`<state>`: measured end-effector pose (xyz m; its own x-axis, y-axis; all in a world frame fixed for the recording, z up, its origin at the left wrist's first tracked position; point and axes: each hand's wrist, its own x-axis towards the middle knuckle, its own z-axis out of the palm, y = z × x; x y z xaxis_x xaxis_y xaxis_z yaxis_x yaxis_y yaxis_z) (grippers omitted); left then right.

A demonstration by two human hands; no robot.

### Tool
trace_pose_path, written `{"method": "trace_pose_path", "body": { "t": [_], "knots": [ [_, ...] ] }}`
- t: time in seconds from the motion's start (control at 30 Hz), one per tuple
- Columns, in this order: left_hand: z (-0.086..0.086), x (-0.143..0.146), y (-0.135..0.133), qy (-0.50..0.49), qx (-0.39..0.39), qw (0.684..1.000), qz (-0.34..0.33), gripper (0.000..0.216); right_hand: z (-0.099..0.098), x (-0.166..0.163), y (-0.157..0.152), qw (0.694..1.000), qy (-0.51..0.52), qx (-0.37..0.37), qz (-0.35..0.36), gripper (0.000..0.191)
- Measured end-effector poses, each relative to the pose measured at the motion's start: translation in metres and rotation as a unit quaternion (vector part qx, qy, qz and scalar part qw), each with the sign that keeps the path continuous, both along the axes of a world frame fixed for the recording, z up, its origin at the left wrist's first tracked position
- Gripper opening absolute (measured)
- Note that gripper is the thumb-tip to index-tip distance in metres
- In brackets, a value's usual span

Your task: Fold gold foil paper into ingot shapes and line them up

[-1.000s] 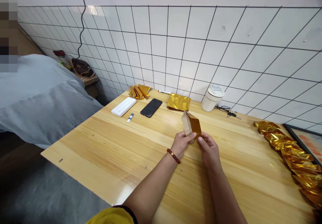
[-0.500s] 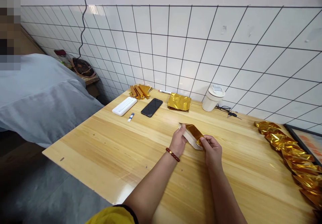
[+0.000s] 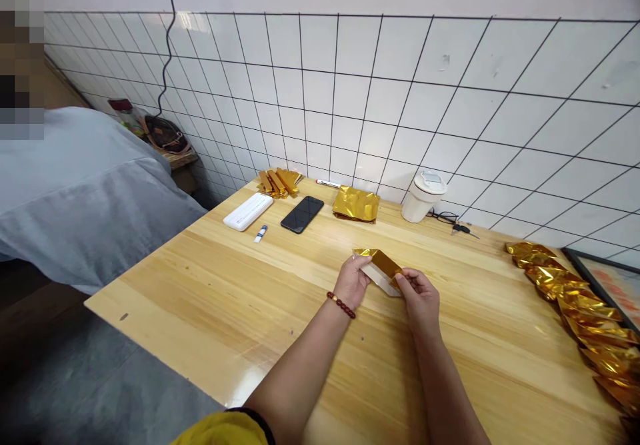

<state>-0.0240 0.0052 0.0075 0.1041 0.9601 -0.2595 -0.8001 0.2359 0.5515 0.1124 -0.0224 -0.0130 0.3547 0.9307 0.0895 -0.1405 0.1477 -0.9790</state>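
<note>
left hand [image 3: 353,281] and right hand [image 3: 421,296] pinch opposite ends of a folded gold sheet [image 3: 387,267]; the left fingertips are hidden behind it.

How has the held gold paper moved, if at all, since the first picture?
Yes: the gold paper moved lower in view, away from the foil stack.

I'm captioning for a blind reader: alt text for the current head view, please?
A left hand and a right hand hold a folded gold paper over a wooden table. Beyond them lie a phone and a stack of gold sheets, with a white cup to the right.
</note>
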Motion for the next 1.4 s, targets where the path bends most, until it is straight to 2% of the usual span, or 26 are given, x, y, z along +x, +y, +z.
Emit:
{"method": "trace_pose_path", "body": {
  "t": [0.27, 0.47, 0.57, 0.8, 1.03, 1.27, 1.4],
  "knots": [
    [-0.003, 0.003, -0.004, 0.074, 0.008, 0.997, -0.017, 0.038, 0.001, 0.009, 0.006, 0.984, 0.151, 0.007, -0.097, 0.040],
    [-0.006, 0.008, -0.006, 0.158, 0.056, 0.985, -0.036, 0.037, -0.001, 0.018, 0.009, 0.962, 0.233, 0.024, -0.141, 0.040],
    [-0.007, 0.009, -0.006, 0.184, 0.073, 0.980, -0.025, 0.040, -0.002, 0.019, 0.009, 0.964, 0.229, 0.031, -0.134, 0.039],
    [-0.007, 0.011, -0.007, 0.233, 0.093, 0.968, -0.004, 0.038, -0.003, 0.012, 0.010, 0.968, 0.248, 0.014, -0.039, 0.035],
    [-0.007, 0.011, -0.007, 0.229, 0.093, 0.969, -0.003, 0.038, -0.001, 0.012, 0.008, 0.969, 0.240, -0.018, -0.051, 0.040],
    [-0.009, 0.012, -0.009, 0.292, 0.143, 0.945, -0.039, 0.035, -0.006, 0.014, 0.009, 0.972, 0.216, 0.009, -0.093, 0.034],
    [-0.010, 0.012, -0.010, 0.316, 0.157, 0.935, -0.020, 0.031, -0.004, 0.014, 0.009, 0.965, 0.259, 0.012, -0.050, 0.030]
  ]
}}
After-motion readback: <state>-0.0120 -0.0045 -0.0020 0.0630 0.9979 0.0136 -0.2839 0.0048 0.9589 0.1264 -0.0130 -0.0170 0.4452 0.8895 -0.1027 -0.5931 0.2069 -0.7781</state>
